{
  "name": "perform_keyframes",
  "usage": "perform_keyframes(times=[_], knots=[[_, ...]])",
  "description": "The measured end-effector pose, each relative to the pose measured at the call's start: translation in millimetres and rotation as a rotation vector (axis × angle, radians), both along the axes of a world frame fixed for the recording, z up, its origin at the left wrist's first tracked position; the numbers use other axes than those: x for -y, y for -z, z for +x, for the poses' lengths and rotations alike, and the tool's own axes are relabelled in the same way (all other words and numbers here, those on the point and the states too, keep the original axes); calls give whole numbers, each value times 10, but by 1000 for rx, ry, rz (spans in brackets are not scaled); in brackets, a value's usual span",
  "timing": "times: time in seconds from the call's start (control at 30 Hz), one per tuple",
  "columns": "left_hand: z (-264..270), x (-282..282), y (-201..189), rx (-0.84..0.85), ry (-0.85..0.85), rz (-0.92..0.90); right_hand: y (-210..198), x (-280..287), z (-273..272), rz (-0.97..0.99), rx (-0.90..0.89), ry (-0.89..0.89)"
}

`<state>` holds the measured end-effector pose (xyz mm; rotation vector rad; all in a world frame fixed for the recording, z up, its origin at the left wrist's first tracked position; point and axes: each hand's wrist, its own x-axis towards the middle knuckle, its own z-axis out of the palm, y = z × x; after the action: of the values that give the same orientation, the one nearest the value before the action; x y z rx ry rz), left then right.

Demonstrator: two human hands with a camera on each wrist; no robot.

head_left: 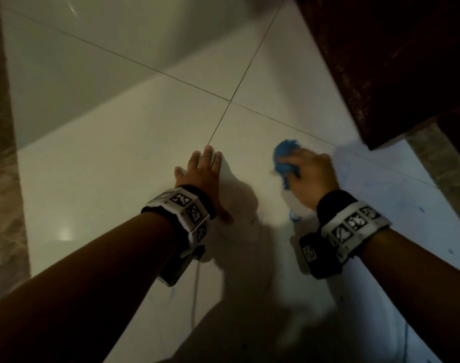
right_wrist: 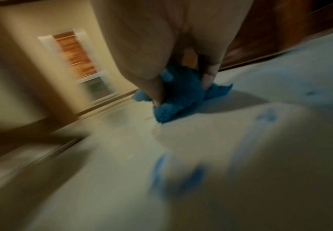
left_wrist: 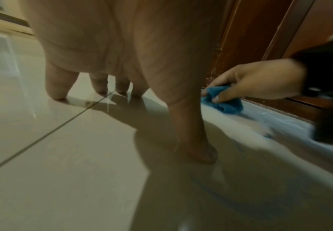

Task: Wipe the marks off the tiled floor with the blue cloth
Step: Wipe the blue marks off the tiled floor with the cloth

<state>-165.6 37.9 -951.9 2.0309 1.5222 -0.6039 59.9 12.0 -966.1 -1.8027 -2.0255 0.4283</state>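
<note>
My right hand (head_left: 308,170) grips a bunched blue cloth (head_left: 284,159) and presses it onto the white tiled floor (head_left: 145,179), right of the tile joint. The left wrist view shows thumb and fingers pinching the cloth (left_wrist: 224,101) low by the wooden door. In the blurred right wrist view the cloth (right_wrist: 178,100) sits under my fingers. Blue marks (head_left: 294,217) lie on the tile just behind the right hand, with more smears (right_wrist: 173,173) near the wrist. My left hand (head_left: 204,174) rests flat on the floor, fingers spread and straight, left of the cloth.
A dark wooden door (head_left: 394,61) and its frame stand close on the right, just beyond the cloth. A brown marble strip (head_left: 0,179) borders the tiles on the left. Small blue specks (head_left: 421,209) dot the tile at right. Grout lines (head_left: 228,100) cross ahead of my hands.
</note>
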Motion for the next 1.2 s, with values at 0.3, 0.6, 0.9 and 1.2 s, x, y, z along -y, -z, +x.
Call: perform_keyframes(times=[0.3, 0.6, 0.9, 1.2], knots=[[7, 4, 25, -17, 3, 14, -32, -149, 624, -173, 161, 365], [13, 6, -1, -16, -4, 15, -118, -30, 766, -230, 50, 366], [24, -4, 9, -18, 4, 33, -50, 161, 401, -193, 24, -107], [15, -11, 31, -8, -6, 29, -55, 81, 587, -232, 168, 142]])
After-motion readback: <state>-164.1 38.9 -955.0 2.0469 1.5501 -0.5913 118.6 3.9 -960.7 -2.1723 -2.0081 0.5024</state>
